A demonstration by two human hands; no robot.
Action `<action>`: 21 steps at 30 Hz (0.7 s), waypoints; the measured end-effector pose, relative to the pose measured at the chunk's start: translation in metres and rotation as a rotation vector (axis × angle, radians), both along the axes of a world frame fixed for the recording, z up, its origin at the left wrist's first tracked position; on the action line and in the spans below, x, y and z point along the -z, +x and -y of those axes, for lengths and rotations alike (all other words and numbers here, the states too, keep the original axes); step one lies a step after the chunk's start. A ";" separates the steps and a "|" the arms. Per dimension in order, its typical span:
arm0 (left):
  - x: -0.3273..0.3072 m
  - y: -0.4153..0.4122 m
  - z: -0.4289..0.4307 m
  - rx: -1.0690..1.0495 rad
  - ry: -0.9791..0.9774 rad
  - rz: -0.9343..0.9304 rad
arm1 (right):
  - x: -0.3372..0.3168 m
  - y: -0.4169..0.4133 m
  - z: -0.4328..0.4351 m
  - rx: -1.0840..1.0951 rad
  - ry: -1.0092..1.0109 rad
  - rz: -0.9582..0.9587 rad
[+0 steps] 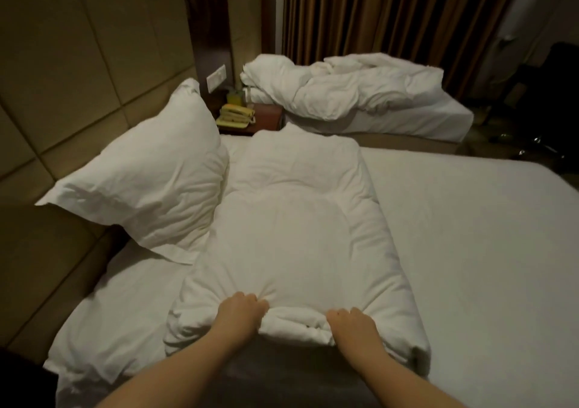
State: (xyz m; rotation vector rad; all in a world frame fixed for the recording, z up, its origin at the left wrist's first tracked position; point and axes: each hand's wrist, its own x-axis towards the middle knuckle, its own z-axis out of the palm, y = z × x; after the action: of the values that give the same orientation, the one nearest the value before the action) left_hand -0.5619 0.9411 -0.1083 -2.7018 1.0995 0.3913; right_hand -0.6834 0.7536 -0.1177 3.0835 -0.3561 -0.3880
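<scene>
Our left hand (242, 312) and right hand (352, 324) have their fingers curled into the near edge of the white pillow (297, 219) lying lengthwise on the bed (454, 235), which we judge soft, light and floppy, best held by bunched fabric at that edge.

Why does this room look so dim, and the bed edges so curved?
Head view: dim, warm indoor light, with darkened corners; its wide-angle lens bows the headboard and mattress edges; the left hand and right hand gripping the pillow look slightly soft, the far bed softer.
</scene>
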 end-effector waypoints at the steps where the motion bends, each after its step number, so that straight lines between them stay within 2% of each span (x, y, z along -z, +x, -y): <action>1: -0.006 -0.006 0.000 0.004 -0.001 -0.005 | -0.006 -0.005 0.001 -0.001 -0.004 -0.011; 4: -0.013 -0.028 -0.002 0.028 0.051 -0.046 | -0.011 -0.023 -0.001 0.016 -0.001 -0.087; 6: -0.007 -0.039 -0.006 0.043 0.106 -0.087 | -0.016 -0.030 -0.006 0.020 0.027 -0.041; 9: 0.001 -0.037 -0.014 0.067 0.195 -0.148 | -0.001 -0.031 -0.004 -0.151 -0.053 -0.074; 12: -0.006 -0.029 -0.012 0.114 0.252 -0.095 | -0.002 -0.023 -0.001 -0.208 -0.102 -0.080; 16: -0.017 -0.020 0.007 0.171 0.194 -0.007 | -0.016 -0.006 -0.006 -0.345 -0.082 -0.120; 21: -0.023 0.004 0.029 0.291 0.070 0.093 | -0.022 0.018 0.006 -0.364 -0.059 -0.049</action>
State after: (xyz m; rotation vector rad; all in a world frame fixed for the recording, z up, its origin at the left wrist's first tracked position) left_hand -0.5575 0.9120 -0.0852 -2.4230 1.3960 0.2474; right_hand -0.6653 0.7478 -0.0961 2.9835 0.1901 -0.4270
